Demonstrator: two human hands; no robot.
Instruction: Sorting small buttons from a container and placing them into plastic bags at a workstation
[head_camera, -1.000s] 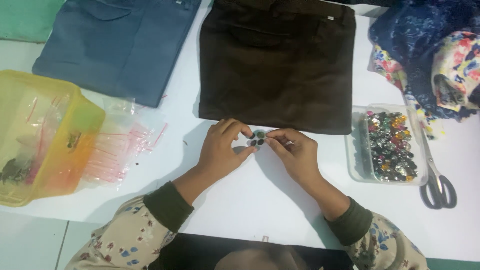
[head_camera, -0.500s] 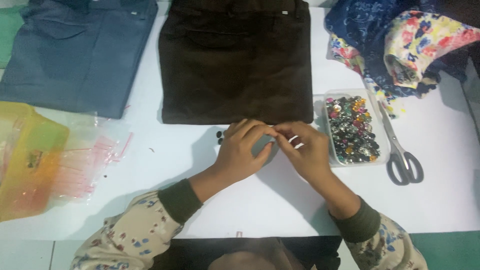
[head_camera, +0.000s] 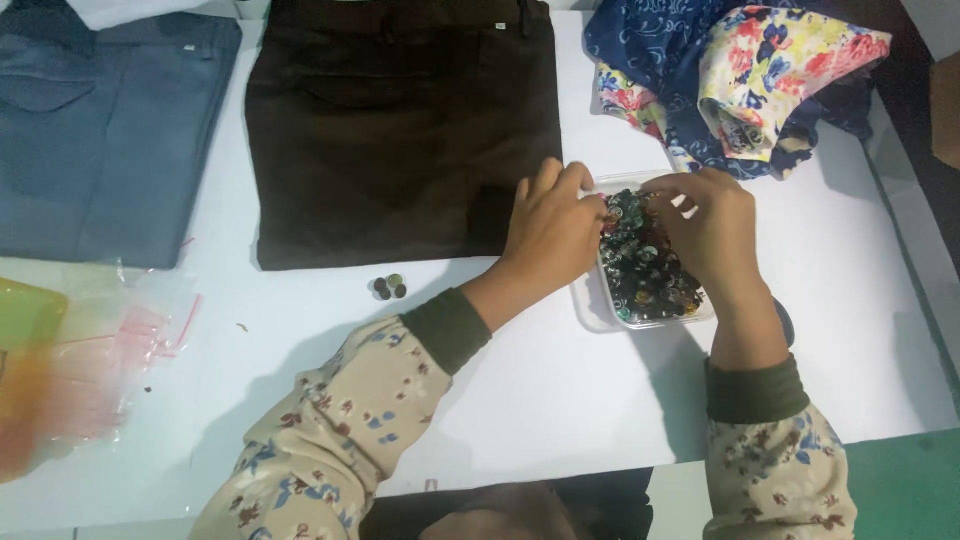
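A clear plastic tray (head_camera: 588, 310) full of several small mixed-colour buttons (head_camera: 645, 275) sits on the white table. My left hand (head_camera: 550, 225) rests at the tray's left rim, fingertips on the buttons. My right hand (head_camera: 710, 230) hovers over the tray's far side, fingers curled down into the buttons. Whether either hand has pinched a button is hidden. A small cluster of three dark buttons (head_camera: 389, 288) lies on the table to the left, below the folded dark brown trousers (head_camera: 400, 120).
Folded blue-grey trousers (head_camera: 100, 140) lie at the left. A heap of blue and floral cloth (head_camera: 740, 80) sits at the back right. Clear plastic bags with pink strips (head_camera: 110, 350) and a yellow container (head_camera: 20, 320) occupy the left edge.
Both hands moved right from the table in front of the brown trousers onto the button tray. A small cluster of buttons stays behind on the table. The camera view shifted.
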